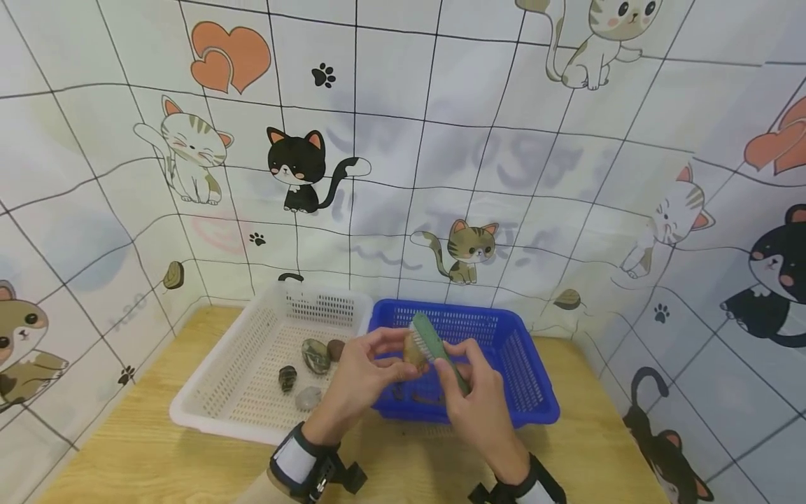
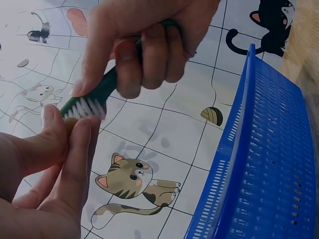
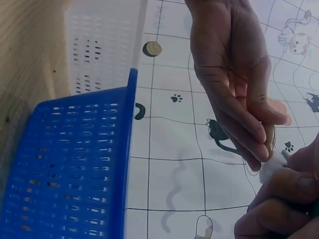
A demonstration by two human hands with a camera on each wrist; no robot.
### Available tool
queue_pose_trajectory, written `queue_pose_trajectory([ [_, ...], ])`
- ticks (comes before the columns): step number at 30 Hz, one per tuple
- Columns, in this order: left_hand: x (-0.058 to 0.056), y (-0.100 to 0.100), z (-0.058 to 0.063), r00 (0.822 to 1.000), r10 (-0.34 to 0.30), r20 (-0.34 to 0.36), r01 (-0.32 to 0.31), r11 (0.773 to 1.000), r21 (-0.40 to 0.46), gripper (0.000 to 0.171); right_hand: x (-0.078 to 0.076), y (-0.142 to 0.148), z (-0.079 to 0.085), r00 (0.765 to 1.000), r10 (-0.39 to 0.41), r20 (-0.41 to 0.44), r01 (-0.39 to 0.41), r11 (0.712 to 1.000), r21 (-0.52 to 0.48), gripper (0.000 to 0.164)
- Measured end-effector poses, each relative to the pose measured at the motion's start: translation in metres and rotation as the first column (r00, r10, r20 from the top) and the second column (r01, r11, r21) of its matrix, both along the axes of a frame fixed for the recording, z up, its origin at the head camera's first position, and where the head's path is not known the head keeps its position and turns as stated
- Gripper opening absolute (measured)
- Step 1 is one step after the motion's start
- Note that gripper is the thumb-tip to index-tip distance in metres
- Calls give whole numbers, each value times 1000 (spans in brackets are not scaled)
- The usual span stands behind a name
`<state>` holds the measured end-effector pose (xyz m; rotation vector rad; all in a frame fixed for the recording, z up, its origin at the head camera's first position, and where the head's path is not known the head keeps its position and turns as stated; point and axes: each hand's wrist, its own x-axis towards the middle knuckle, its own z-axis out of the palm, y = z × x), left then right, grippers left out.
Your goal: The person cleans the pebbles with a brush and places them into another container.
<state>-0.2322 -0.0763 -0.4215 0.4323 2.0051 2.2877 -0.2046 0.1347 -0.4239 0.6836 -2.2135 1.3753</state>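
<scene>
A tan stone [image 1: 413, 352] is pinched between the thumb and fingers of my left hand [image 1: 365, 374], above the left part of the blue basket [image 1: 543, 392]. My right hand [image 1: 480, 406] grips a green brush [image 1: 430, 337] by its handle. White bristles [image 2: 85, 108] meet the stone's side in the head view. In the right wrist view a narrow edge of the stone [image 3: 269, 139] shows between the left thumb and fingertips, with the bristles close by. Fingers cover much of the stone.
Left of the blue basket stands a white basket [image 1: 217, 381] holding several stones, among them a green veined stone [image 1: 315, 356], a dark striped stone [image 1: 287, 379] and a pale stone [image 1: 308, 398]. Brownish pieces lie in the blue basket. A cat-print sheet hangs behind the wooden table [image 1: 403, 469].
</scene>
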Motion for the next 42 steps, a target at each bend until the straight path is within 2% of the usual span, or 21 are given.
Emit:
queue_pose_trajectory([
  [6,1,-3,3,998,64,2,-64,998,28,59,9,1,-8,998,18,66,-17,1000,-13,11],
  [11,-1,-4,0,997,82,9,-82,997,-8,60,11,-4,-9,998,62,25,-62,998,-3,11],
  [13,-1,-4,-1,997,78,5,-78,996,-37,61,10,-6,-8,997,75,6,-75,997,1,12],
  [16,-1,-2,-2,998,56,1,-56,997,-59,62,4,-6,-6,999,52,-17,-52,999,17,12],
  [20,-1,0,-2,999,39,-4,-39,999,-35,59,-3,-2,-7,1000,1,-13,0,1000,18,13],
  [25,-1,-1,-1,999,52,-3,-52,999,13,56,5,1,-13,999,-1,35,1,1000,-4,14],
  [30,-3,-4,0,998,65,13,-66,997,28,57,12,-4,-12,998,53,36,-53,999,2,16],
  [33,-4,-5,-1,997,69,20,-69,998,4,59,8,-8,-8,997,75,5,-75,997,15,16],
  [36,-5,-4,-1,998,60,25,-60,998,-1,60,0,-8,-4,998,55,-25,-54,998,29,16],
  [42,-4,-2,-1,999,47,28,-48,998,31,56,-7,-1,-6,1000,20,8,-20,1000,24,15],
])
